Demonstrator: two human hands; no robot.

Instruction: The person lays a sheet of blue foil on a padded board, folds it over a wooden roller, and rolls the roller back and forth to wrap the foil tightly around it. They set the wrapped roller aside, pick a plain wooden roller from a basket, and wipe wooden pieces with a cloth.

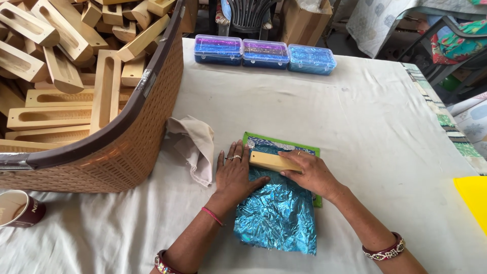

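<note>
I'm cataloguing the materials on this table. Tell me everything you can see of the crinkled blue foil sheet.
The crinkled blue metallic foil sheet lies flat on the white cloth-covered table, shiny and heavily creased. Its far end overlaps a green mat. A pale rectangular wooden block rests across its upper part. The left hand presses its left edge; the right hand rests on the block and foil.

The table (365, 116), covered with a pale cloth, carried a woven basket (137, 147), three plastic boxes (265, 53), a crumpled rag (195, 144), a paper cup (20, 208), blue foil (279, 215) and a yellow sheet (474, 195).
</note>
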